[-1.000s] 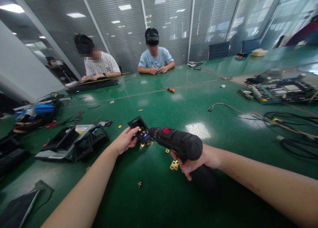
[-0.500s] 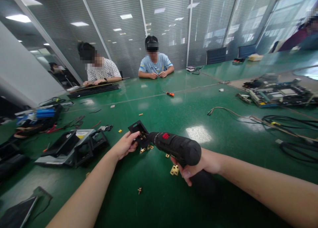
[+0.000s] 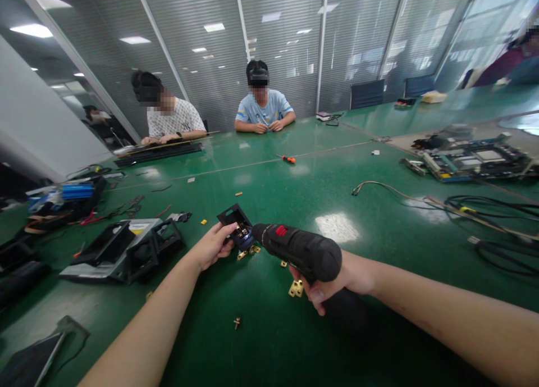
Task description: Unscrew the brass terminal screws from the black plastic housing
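My left hand grips the near left edge of a small black housing, tilted above the table, with brass-coloured parts inside it. My right hand is wrapped round the handle of a black cordless drill with a red mark on top. The drill's nose points left and meets the right side of the housing; its bit is hidden or too small to see. Brass pieces lie just beneath the housing, and two more brass plates lie beside my right hand. Some small screws rest nearer to me.
The green table carries a grey and black frame assembly at left and an orange screwdriver farther back. Circuit boards and black cables lie at right. Two people sit across the table.
The inside of the housing looks brighter now, with light on its brass parts and lower edge. Both hands and the drill have hardly moved.
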`<control>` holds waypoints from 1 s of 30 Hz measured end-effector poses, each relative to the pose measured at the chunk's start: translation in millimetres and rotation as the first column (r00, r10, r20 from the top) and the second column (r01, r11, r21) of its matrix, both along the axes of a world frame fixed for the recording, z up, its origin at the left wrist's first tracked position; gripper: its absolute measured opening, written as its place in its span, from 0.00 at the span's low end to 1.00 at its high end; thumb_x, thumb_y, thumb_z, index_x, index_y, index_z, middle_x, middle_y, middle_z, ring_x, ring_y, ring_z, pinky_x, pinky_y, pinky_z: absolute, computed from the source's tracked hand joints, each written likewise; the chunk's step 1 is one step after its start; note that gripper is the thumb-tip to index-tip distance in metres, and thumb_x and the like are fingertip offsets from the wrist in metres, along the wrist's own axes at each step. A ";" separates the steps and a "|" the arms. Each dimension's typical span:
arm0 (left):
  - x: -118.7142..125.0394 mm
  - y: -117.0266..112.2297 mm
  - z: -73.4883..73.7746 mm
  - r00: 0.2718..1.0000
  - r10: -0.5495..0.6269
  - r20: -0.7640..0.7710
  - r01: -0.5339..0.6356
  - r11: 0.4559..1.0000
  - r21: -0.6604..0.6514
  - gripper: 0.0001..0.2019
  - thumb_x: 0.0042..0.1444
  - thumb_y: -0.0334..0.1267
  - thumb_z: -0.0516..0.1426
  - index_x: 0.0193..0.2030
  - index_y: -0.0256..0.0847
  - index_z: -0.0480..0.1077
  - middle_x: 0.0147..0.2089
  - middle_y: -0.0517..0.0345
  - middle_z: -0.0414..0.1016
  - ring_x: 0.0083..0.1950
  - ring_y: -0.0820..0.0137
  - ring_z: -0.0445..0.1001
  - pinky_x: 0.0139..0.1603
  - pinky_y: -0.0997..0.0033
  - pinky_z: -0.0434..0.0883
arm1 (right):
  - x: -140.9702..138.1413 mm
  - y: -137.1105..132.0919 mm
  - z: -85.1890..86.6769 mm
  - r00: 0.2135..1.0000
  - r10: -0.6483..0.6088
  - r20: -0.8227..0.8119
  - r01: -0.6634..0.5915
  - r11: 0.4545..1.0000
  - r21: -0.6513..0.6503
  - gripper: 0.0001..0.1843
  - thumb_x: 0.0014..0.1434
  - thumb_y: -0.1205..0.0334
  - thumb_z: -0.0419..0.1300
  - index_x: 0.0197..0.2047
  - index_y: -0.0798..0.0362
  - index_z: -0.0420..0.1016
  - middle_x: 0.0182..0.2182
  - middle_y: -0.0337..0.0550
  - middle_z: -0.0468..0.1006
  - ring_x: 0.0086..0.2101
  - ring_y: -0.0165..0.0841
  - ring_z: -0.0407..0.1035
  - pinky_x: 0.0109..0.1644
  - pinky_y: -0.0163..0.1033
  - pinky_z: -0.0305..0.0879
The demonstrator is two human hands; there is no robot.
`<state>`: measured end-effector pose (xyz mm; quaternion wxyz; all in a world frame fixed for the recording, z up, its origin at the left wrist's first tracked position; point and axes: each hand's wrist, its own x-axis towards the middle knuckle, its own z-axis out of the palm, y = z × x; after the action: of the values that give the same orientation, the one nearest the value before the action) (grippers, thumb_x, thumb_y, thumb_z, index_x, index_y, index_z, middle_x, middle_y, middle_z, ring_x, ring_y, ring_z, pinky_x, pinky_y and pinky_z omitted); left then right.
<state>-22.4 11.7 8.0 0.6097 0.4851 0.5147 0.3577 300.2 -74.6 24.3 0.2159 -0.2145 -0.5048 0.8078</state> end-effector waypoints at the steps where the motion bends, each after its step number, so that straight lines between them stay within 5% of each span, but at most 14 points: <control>1: 0.0 0.3 -0.4 1.000 0.004 -0.002 -0.004 1.000 0.001 0.22 0.55 0.54 0.66 0.44 0.42 0.65 0.18 0.71 0.57 0.17 0.79 0.51 0.17 0.83 0.47 | -0.1 -0.6 0.9 1.000 0.001 -0.003 -0.001 1.000 -0.008 0.30 0.41 0.62 0.81 0.44 0.58 0.71 0.24 0.38 0.80 0.22 0.32 0.77 0.27 0.36 0.78; 30: -2.9 1.5 -3.6 1.000 -0.004 -0.001 0.004 1.000 0.004 0.23 0.54 0.53 0.68 0.44 0.42 0.64 0.18 0.71 0.60 0.17 0.79 0.53 0.18 0.82 0.47 | 1.5 0.7 -3.2 1.000 0.017 -0.003 -0.017 1.000 -0.016 0.28 0.44 0.64 0.80 0.44 0.58 0.72 0.25 0.38 0.80 0.23 0.31 0.77 0.25 0.31 0.74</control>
<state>-25.3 13.2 4.4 0.6093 0.4873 0.5133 0.3575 301.7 -73.9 21.2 0.2080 -0.2107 -0.5000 0.8139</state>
